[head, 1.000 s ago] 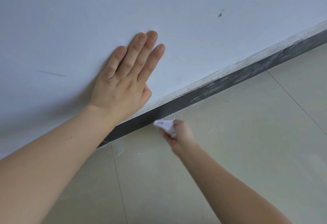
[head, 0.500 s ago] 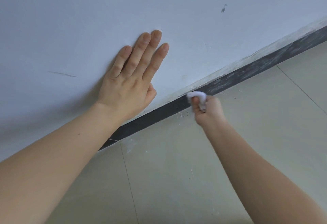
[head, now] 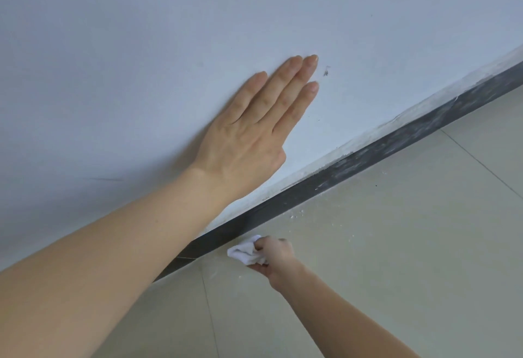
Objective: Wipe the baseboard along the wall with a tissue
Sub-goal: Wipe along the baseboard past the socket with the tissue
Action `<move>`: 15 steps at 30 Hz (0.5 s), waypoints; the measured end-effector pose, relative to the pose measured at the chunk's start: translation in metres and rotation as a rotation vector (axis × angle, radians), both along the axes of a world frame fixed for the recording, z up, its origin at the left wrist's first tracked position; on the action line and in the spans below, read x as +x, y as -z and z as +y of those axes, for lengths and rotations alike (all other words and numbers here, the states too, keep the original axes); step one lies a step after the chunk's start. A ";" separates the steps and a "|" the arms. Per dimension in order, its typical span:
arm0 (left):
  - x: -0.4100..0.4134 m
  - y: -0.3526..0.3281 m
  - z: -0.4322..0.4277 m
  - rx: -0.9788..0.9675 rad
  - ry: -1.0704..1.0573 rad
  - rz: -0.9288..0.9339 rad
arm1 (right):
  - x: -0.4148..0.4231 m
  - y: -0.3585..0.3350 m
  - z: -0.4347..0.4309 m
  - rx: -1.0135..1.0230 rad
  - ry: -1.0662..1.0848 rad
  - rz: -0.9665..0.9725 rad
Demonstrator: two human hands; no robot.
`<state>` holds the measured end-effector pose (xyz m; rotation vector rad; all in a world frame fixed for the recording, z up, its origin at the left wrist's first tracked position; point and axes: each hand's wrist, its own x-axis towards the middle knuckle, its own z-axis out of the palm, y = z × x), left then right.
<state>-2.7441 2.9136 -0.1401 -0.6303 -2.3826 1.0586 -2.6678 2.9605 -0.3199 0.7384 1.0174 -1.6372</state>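
Note:
A dark grey baseboard runs diagonally from lower left to upper right where the white wall meets the floor. Its right stretch is streaked with pale dust; the part near my hand looks darker and cleaner. My right hand grips a crumpled white tissue low down, right at the foot of the baseboard beside the floor. My left hand lies flat on the wall above, fingers straight and together.
Pale beige floor tiles with thin grout lines fill the lower right. White crumbs and specks lie scattered on the tile next to the baseboard. A small dark mark sits on the wall by my left fingertips.
My right hand with the tissue has slid back down-left along the baseboard after reaching further right half a second ago. The view has shifted; my left hand stays flat on the wall.

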 end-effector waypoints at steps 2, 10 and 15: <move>0.010 -0.002 -0.012 -0.058 -0.014 0.003 | 0.014 0.000 -0.018 -0.052 -0.003 -0.021; 0.043 0.002 -0.057 -0.241 -0.047 -0.024 | 0.032 -0.003 -0.079 -0.173 0.138 -0.140; 0.043 0.004 -0.057 -0.262 -0.035 0.001 | 0.009 -0.003 -0.064 -0.143 0.247 -0.146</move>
